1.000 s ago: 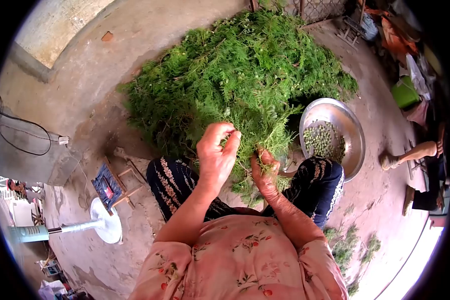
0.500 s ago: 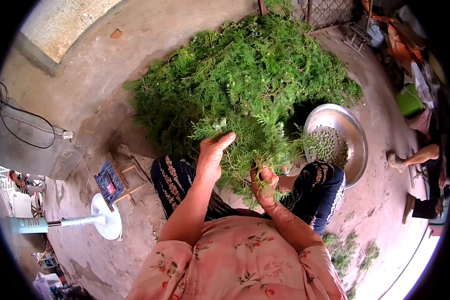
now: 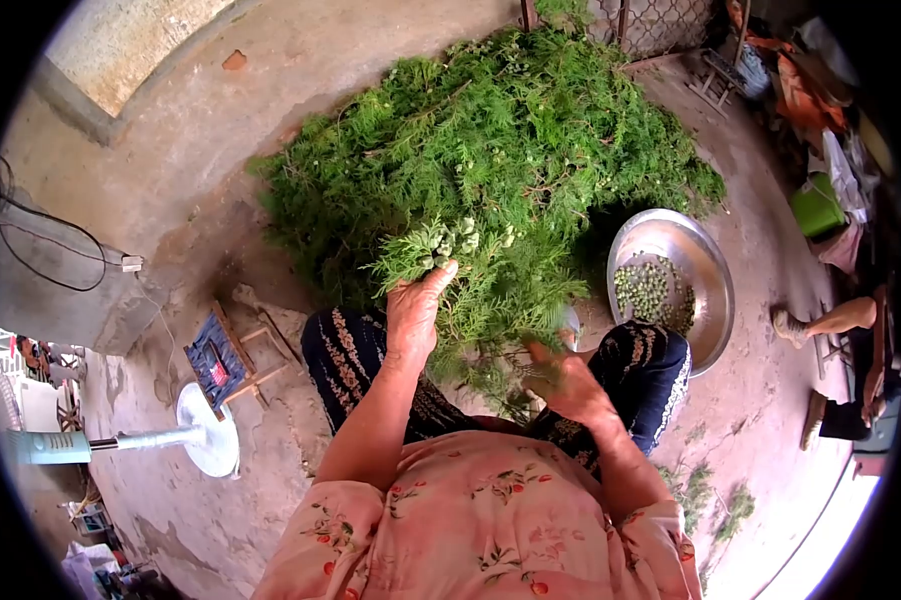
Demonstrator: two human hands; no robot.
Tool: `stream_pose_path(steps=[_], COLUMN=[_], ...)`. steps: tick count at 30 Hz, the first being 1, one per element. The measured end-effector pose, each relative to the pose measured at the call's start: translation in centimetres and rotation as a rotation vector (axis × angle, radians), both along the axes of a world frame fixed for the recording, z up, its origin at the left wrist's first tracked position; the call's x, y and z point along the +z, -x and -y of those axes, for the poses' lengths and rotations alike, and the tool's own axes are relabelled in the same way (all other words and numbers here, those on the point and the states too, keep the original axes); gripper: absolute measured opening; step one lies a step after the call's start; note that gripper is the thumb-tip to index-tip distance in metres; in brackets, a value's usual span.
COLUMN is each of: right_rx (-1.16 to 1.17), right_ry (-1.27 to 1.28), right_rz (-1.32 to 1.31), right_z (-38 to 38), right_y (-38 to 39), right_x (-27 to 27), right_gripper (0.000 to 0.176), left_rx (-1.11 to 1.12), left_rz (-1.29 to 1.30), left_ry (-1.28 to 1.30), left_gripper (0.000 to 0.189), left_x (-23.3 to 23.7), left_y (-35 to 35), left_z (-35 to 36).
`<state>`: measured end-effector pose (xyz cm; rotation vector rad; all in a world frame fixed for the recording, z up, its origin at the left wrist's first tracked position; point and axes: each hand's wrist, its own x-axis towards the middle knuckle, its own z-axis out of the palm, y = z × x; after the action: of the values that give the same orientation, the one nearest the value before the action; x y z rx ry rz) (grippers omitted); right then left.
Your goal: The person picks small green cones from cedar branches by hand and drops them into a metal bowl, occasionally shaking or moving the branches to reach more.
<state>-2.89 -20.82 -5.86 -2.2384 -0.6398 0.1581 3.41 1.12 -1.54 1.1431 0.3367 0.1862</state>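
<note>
My left hand [image 3: 413, 312] is closed around a leafy evergreen branch [image 3: 490, 285], its thumb pressed on the foliage. A cluster of pale green cones [image 3: 454, 240] shows just beyond the thumb tip. My right hand [image 3: 570, 385] is smeared by motion at the lower end of the greenery, above my lap; whether its fingers hold anything is not clear. Beyond both hands spreads a large heap of green branches [image 3: 500, 130]. By my right knee, a wide metal basin [image 3: 712, 290] has many small round green cones [image 3: 654, 292] in its bottom.
To my left stand a small folding stool [image 3: 215, 362] and a pedestal fan [image 3: 210, 440]. Loose sprigs [image 3: 735, 510] lie on the floor at the lower right. Another person's leg [image 3: 838, 318] extends in from the right, beyond the basin. A green container [image 3: 818, 205] sits among bags.
My right hand has moved right and slightly down, away from the stems. My left hand has shifted slightly left, and the cone cluster on the branch now shows clearly.
</note>
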Motion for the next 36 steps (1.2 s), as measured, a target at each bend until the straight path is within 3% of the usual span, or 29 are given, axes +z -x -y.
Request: stream_pose_path(steps=[2,3,4,6,10,16,18,19,20,21,22,24,26,28,29,30,32,34,36], right_rx=[-0.219,-0.364,-0.432,-0.428,-0.273,-0.283,-0.252,-0.232,-0.233,-0.283,-0.328,-0.279,-0.273,-0.295,-0.268,-0.241,-0.298,-0.377,-0.343], right_ry=[0.026,-0.130,-0.256,-0.481,-0.618,-0.620,-0.684,-0.766,-0.765,-0.960,-1.139,-1.074,-1.245,-1.233,-1.176,-1.118,-0.886,-0.743,-0.696], right_rz=[-0.172,0.092,0.062,0.091,0.229,0.221,0.347,0.126,0.124,-0.214,-0.564,-0.488,-0.492,-0.550,-0.559,-0.567,-0.162,-0.010,0.063], right_z=[0.6,0.1,-0.5,-2.8,-7.4,-9.0,-8.8,-8.4,-8.0,-7.6,-7.3,-7.1,-7.4,-7.5,-7.4,-7.4,-8.5,-9.1,-9.0], right_y=[-0.3,-0.5,-0.9,-1.7,-4.4,-5.2,-5.7,-5.5,-5.4,-5.4,-5.4,-5.3,-5.2,-4.9,-4.7,-4.4,-4.3,-4.6,-4.9], right_x=[3.6,3.8,4.8,7.3,7.2,5.3,4.8,5.0,5.3,5.5,5.6,5.1,5.1,5.7,5.6,5.4,4.8,4.5,4.6], right_gripper=[0.018,0.018,0.023,0.021,0.027,0.021,0.018,0.011,0.011,0.009,0.009,0.014,0.016,0.016,0.015,0.014,0.018,0.017,0.016], left_rx=[-0.025,-0.029,-0.036,-0.051,-0.156,-0.149,-0.186,-0.186,-0.180,-0.173,-0.173,-0.232,-0.199,-0.218,-0.219,-0.224,-0.172,-0.147,-0.147], left_rz=[0.029,0.015,0.009,-0.003,0.117,0.149,0.176,0.175,0.108,0.043,0.042,0.049,0.036,0.060,0.104,0.103,0.061,0.096,0.122], left_ry=[-0.003,-0.018,-0.015,-0.044,-0.107,-0.298,-0.524,-0.522,-0.329,-0.136,-0.134,-0.209,-0.180,-0.218,-0.434,-0.433,-0.470,-0.471,-0.737], left_gripper=[0.024,0.025,0.025,0.025,0.019,0.016,0.021,0.021,0.022,0.024,0.024,0.024,0.023,0.018,0.014,0.014,0.012,0.010,0.008], left_x=[-0.3,-0.6,-0.7,-0.4,-0.5,-0.8,0.1,0.0,-0.1,-0.2,-0.2,-0.2,-0.1,-0.7,-0.3,-0.4,-0.6,-0.8,-1.1], left_y=[0.1,0.1,0.3,0.6,1.1,2.2,2.3,2.2,2.2,2.1,2.0,2.0,1.8,1.7,1.6,1.6,1.7,1.7,1.8], left_z=[0.0,0.1,0.4,1.0,1.6,0.9,1.0,1.1,1.2,1.2,1.1,1.1,1.4,1.3,1.5,1.7,1.9,2.1,1.8])
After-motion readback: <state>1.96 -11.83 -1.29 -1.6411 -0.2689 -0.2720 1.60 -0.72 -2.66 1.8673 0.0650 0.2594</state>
